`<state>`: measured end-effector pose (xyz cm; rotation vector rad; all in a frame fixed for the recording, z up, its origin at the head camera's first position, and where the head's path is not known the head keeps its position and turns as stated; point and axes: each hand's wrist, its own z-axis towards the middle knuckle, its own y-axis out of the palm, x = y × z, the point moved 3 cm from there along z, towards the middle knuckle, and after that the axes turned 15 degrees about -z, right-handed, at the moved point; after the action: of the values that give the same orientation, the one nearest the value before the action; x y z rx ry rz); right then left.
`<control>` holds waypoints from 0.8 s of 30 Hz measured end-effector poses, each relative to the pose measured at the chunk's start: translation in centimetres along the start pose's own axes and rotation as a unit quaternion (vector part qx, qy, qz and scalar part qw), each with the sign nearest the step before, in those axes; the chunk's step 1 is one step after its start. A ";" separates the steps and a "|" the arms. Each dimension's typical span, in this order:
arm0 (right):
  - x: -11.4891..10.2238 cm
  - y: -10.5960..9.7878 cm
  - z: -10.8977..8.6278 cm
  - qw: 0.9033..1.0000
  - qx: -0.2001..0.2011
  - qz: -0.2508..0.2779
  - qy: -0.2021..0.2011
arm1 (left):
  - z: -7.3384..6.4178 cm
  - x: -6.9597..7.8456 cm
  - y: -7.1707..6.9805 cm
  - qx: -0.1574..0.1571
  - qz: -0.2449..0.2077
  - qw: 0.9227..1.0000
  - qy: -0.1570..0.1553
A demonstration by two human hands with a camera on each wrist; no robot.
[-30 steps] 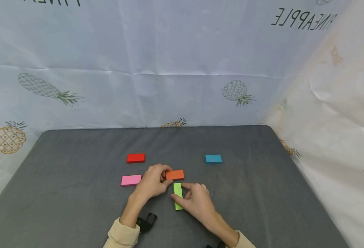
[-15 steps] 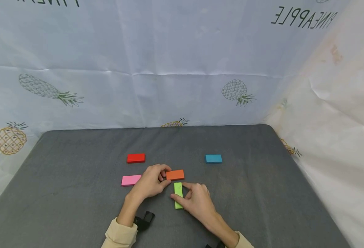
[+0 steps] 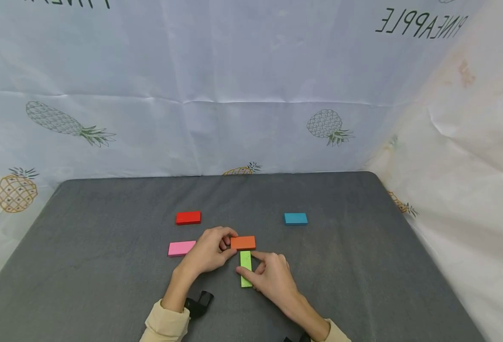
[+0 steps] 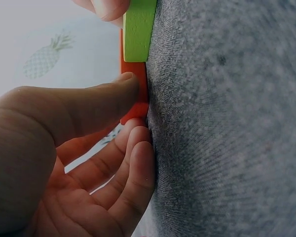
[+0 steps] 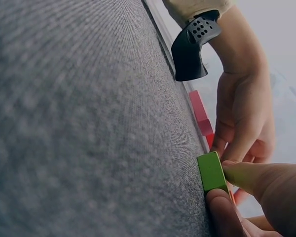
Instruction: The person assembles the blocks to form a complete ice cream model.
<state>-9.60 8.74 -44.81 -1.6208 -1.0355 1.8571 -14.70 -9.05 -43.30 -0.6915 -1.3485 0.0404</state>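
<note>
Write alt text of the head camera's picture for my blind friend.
A left hand holds an orange block and a right hand pinches a green block nearer the viewer, on a gray table. A red block and pink block lie to the left, a blue block to the right; pineapple-print cloth hangs behind.

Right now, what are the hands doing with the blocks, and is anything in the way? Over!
Left hand pinches orange block. Right hand pinches green block, end close to orange one's near side. No other block between them.
</note>
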 end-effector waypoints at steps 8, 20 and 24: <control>0.1 0.1 0.0 1.000 0.009 -0.002 -0.003 | 0.0 0.0 0.0 -0.013 -0.005 1.000 0.008; 0.3 0.3 0.1 1.000 0.011 -0.001 -0.003 | -0.1 -0.1 0.0 -0.020 -0.014 1.000 0.017; 0.3 0.3 0.1 1.000 0.010 0.002 -0.002 | -0.1 -0.1 0.0 -0.022 -0.013 1.000 0.018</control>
<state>-9.72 8.74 -45.22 -1.6097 -1.0121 1.8684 -14.60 -9.12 -43.40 -0.7075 -1.3270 -0.0229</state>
